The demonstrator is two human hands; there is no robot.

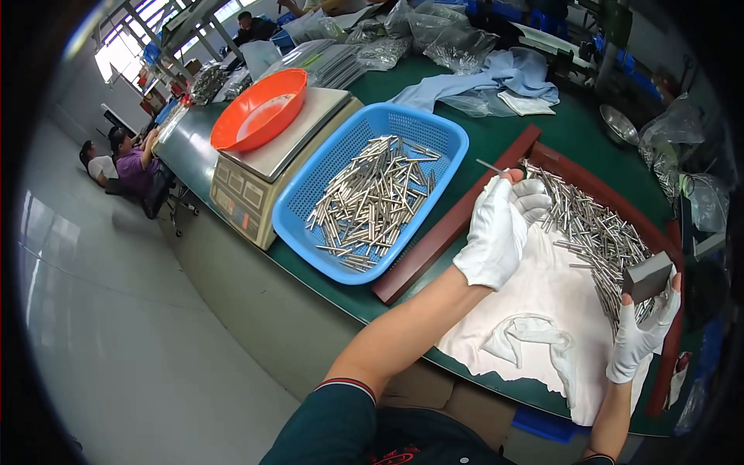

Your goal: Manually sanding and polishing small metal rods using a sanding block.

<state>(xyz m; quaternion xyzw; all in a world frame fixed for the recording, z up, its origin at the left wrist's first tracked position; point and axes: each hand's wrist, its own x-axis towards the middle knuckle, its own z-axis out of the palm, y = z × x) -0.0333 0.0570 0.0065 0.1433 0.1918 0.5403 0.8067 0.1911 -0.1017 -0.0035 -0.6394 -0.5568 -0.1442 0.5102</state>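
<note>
— What has the left hand (500,232) got?

— Its gloved fingertips are pinched together on a single thin metal pin (490,166), held up just beyond the far-left corner of the red-framed tray (457,225). The right hand (639,329), also in a white glove, is clamped on a small dark grey block (648,277) at the tray's right side.

— So which step is this?

— It looks like sorting — one pin lifted out of the loose pile of pins (597,232) along the tray's far side. By my judgement the next move is a short carry left of the tray, into the blue basket (310,209) already holding pins.

— Anything in the way?

— Only the tray's raised wooden rim. A white cloth (542,294) lines the tray, with a spare glove (527,333) on it; left of the basket, beyond the tray, sits a weighing scale (256,186) carrying an orange bowl (260,108).
</note>
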